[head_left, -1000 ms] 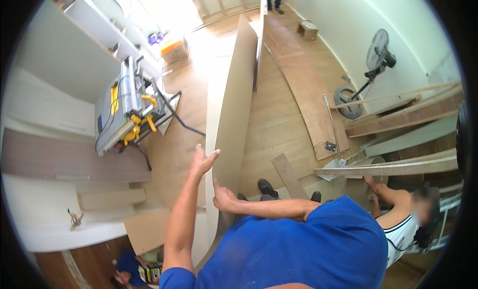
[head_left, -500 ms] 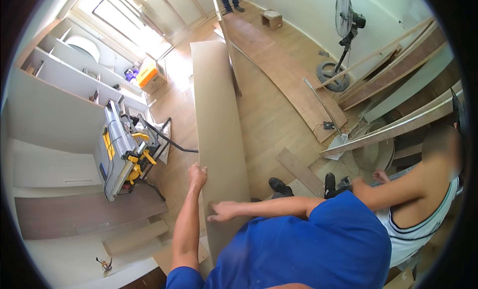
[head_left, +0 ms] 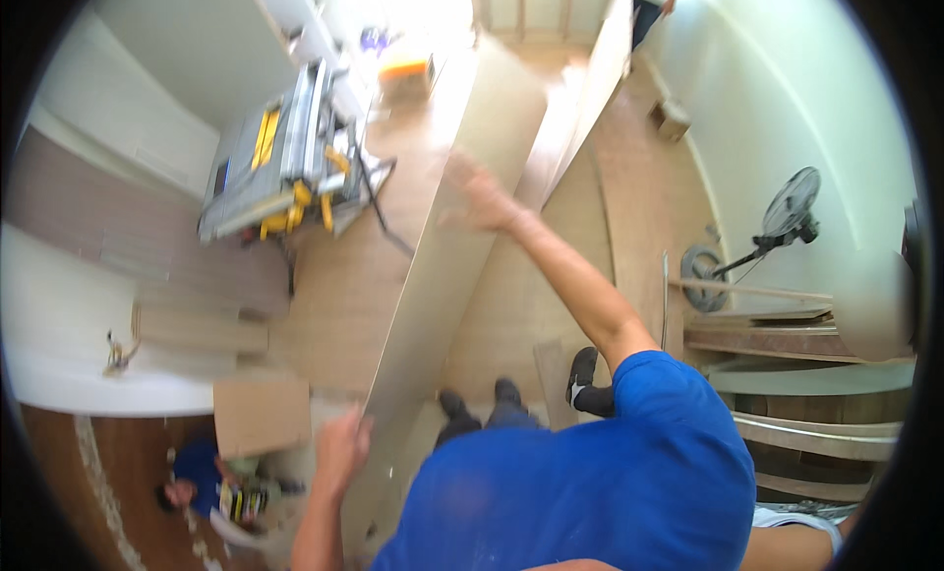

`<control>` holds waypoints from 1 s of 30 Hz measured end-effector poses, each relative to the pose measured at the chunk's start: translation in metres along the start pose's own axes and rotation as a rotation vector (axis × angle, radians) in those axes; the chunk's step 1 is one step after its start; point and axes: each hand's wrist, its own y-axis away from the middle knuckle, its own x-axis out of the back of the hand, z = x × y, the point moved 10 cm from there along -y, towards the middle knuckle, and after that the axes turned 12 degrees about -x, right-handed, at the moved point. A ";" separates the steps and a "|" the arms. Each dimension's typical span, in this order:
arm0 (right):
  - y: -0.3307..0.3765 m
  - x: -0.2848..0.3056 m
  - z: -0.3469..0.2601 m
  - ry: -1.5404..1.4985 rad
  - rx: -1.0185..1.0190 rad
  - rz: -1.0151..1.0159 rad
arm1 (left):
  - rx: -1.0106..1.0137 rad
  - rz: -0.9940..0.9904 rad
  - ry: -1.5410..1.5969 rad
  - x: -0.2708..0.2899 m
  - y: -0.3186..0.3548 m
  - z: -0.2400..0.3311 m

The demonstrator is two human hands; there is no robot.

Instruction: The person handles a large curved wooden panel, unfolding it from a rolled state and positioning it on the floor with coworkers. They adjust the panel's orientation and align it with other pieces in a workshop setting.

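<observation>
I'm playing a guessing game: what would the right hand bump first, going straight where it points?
Probably the long board, though depth is unclear; the blurred right hand might clear its edge.

Long beige panel (head_left: 438,276), flat, plain-faced, slanting across mid-view

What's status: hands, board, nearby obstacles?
Long beige board stretches ahead. Left hand at its near left edge, grip unclear. Right hand open, blurred, over it. Table saw close on left.

Right hand (head_left: 486,199) outstretched and splayed, left hand (head_left: 341,445) lower
</observation>
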 end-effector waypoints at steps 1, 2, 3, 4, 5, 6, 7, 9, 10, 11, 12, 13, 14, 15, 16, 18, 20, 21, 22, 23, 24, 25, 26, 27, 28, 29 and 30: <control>-0.018 -0.021 -0.027 0.083 0.206 -0.187 | -0.019 0.032 -0.048 0.013 0.020 -0.006; -0.040 -0.048 -0.059 0.288 0.253 -0.390 | 0.065 -0.004 -0.073 0.021 0.046 -0.014; -0.052 -0.052 -0.080 0.089 0.345 -0.385 | 0.108 0.011 -0.010 0.034 0.063 -0.021; -0.067 -0.056 -0.098 0.148 0.378 -0.492 | 0.122 0.004 -0.043 0.056 0.074 -0.013; -0.077 -0.061 -0.118 0.187 0.409 -0.603 | 0.206 0.010 -0.074 0.077 0.092 -0.013; -0.098 -0.057 -0.121 0.138 0.398 -0.617 | 0.282 0.023 -0.093 0.089 0.105 -0.018; -0.106 -0.060 -0.116 0.070 0.368 -0.645 | 0.277 0.068 -0.137 0.102 0.117 -0.019; -0.107 -0.050 -0.135 -0.113 0.350 -0.582 | 0.283 0.152 -0.215 0.121 0.142 -0.024; -0.108 -0.042 -0.149 -0.112 0.341 -0.544 | 0.308 0.187 -0.255 0.130 0.155 -0.028; -0.106 -0.025 -0.160 -0.118 0.314 -0.503 | 0.320 0.208 -0.300 0.143 0.165 -0.032; -0.096 -0.022 -0.161 -0.153 0.254 -0.467 | 0.324 0.186 -0.358 0.160 0.169 -0.033; -0.100 -0.018 -0.160 -0.103 0.276 -0.411 | 0.416 0.232 -0.422 0.180 0.172 -0.032; -0.095 0.013 -0.178 -0.156 0.276 -0.335 | 0.434 0.257 -0.453 0.199 0.185 -0.032; -0.097 0.027 -0.208 -0.117 0.270 -0.294 | 0.479 0.287 -0.481 0.215 0.210 -0.035; -0.100 0.049 -0.232 -0.292 0.315 -0.236 | 0.510 0.335 -0.503 0.232 0.233 -0.037; -0.105 0.091 -0.272 -0.481 0.385 -0.142 | 0.573 0.407 -0.501 0.268 0.275 -0.048; -0.124 0.110 -0.291 -0.578 0.327 -0.136 | 0.485 0.533 -0.592 0.312 0.293 -0.043; -0.137 0.116 -0.296 -0.695 0.320 -0.141 | 0.438 0.604 -0.637 0.329 0.303 -0.040; -0.148 0.121 -0.302 -0.829 0.324 -0.151 | 0.406 0.670 -0.693 0.340 0.317 -0.031; -0.155 0.125 -0.307 -0.795 0.326 -0.125 | 0.227 0.820 -0.635 0.353 0.334 -0.028; -0.158 0.133 -0.320 -0.764 0.346 -0.109 | 0.183 0.897 -0.627 0.358 0.357 -0.025; -0.158 0.135 -0.340 -0.749 0.373 -0.112 | 0.186 0.978 -0.595 0.362 0.371 -0.029; -0.160 0.130 -0.351 -0.646 0.299 -0.152 | 0.190 1.056 -0.548 0.364 0.382 -0.039; -0.166 0.121 -0.359 -0.731 0.313 -0.248 | 0.216 1.146 -0.482 0.364 0.396 -0.054; -0.172 0.103 -0.358 -0.801 0.332 -0.242 | 0.220 1.221 -0.390 0.370 0.403 -0.073; -0.167 0.102 -0.357 -0.698 0.374 -0.158 | 0.253 1.278 -0.322 0.372 0.410 -0.086; -0.158 0.095 -0.349 -0.632 0.249 -0.193 | 0.255 1.227 -0.614 0.356 0.455 -0.093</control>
